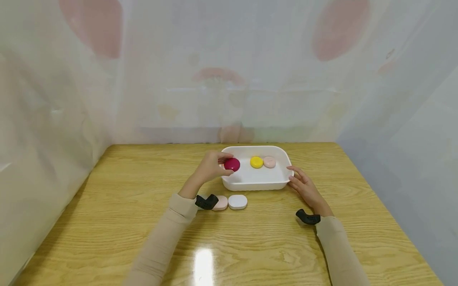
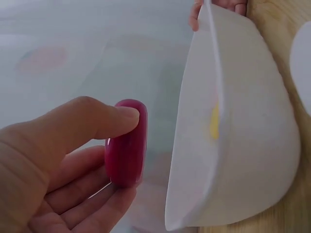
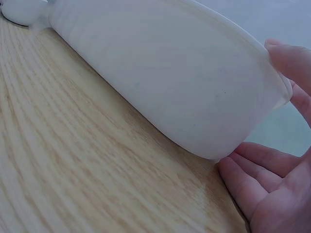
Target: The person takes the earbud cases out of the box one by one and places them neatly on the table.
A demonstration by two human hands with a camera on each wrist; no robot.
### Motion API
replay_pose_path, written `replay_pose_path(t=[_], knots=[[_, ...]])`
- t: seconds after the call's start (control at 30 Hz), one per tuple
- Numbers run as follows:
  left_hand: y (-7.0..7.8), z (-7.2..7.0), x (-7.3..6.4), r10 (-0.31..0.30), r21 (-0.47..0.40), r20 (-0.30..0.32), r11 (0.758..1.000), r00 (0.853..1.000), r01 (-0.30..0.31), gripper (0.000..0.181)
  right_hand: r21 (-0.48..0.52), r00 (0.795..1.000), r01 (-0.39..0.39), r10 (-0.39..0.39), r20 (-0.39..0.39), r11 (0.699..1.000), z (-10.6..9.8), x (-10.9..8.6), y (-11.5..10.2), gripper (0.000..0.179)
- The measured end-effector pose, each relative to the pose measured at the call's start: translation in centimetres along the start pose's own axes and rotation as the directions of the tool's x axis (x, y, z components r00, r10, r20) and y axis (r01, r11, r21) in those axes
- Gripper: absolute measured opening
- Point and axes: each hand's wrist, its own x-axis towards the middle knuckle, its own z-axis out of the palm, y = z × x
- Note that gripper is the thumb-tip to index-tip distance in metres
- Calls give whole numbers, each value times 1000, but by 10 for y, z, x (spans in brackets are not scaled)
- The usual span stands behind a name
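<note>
My left hand [image 1: 208, 167] pinches a glossy magenta rounded disc [image 1: 232, 164] between thumb and fingers, over the left end of a white tray [image 1: 257, 186]. Seen from the left wrist, the disc [image 2: 126, 150] stands on edge, with a gap between it and the tray's rim. A yellow disc [image 1: 256, 162] and a pale pink disc [image 1: 269, 161] lie side by side inside the tray. At the tray's right end my right hand [image 1: 305, 188] holds the wall, its thumb at the rim and fingers [image 3: 245, 187] by the bottom corner.
In front of the tray, a pale pink oval case [image 1: 221, 202] and a white oval case [image 1: 237, 201] sit together on the wooden table [image 1: 272, 242]. My left wrist's black band [image 1: 206, 201] partly covers the pink one. Pale printed sheeting [image 1: 229, 103] hangs behind the table.
</note>
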Motion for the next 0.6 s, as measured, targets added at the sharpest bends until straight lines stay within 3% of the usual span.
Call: replay_pose_path(t=[0.17,0.6], knots=[[-1,3,-16,39,-17,56,999,998,-38,44,20,1000,7,-7,14,1000,-1,0,1,41],[0,16,-49,50,-119,168,992,985,-31,48,35,999,35,-35,17,999,0,1,2,40]])
